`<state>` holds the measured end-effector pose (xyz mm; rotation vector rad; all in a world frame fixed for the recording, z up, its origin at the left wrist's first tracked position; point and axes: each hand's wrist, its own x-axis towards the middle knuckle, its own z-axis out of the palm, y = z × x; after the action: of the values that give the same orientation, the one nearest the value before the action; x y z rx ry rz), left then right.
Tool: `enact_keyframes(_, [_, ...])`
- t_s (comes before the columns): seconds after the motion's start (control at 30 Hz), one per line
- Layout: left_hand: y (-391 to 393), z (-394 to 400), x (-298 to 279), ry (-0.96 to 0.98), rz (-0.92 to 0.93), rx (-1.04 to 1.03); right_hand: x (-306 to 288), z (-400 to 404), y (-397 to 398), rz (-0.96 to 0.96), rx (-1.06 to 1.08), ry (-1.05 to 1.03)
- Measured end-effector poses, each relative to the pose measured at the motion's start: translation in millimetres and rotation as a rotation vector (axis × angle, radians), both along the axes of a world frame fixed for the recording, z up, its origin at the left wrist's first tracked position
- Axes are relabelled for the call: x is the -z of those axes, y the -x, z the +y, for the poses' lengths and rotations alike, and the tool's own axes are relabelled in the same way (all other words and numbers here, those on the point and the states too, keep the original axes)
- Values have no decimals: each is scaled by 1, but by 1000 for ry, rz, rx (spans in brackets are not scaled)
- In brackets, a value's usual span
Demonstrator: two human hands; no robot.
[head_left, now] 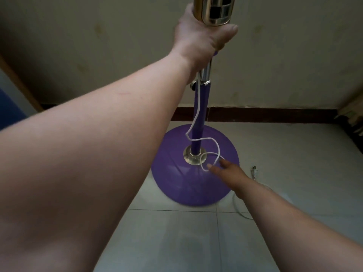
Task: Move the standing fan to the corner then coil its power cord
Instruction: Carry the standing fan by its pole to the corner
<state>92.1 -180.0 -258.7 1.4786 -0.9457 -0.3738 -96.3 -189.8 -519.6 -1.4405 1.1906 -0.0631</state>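
Standing fan is upright on the tiled floor, its round purple base near the dark skirting board at the foot of the stained wall. Its purple pole rises from a metal collar in the middle of the base to a shiny gold control housing at the top edge of view. The left hand grips the pole just under that housing, fingers wrapped around it. A white power cord hangs down beside the pole and loops over the base. The right hand reaches low over the base, fingers extended and touching a loop of the cord beside the collar; whether they pinch it I cannot tell. The cord's plug lies on the floor just to the right of the base.
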Motion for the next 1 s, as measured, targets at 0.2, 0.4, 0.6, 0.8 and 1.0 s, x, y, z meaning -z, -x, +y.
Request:
enact_keyframes(0.2, [-1,1,-1,-7,1,-1,2,10,-18,11,83,3])
enact_keyframes(0.4, [-3,0,-2,-8,16,12,-10,7,-20,-163,239,-116])
enact_keyframes(0.6, [-4,-1,-2,-9,51,0,-30,0,-25,-477,365,-228])
enact_keyframes(0.8, [-3,-3,-6,-17,100,16,-78,-13,-35,-644,360,-236])
enact_keyframes(1.0, [-3,-2,-9,-21,107,15,-124,-27,-51,-636,363,10])
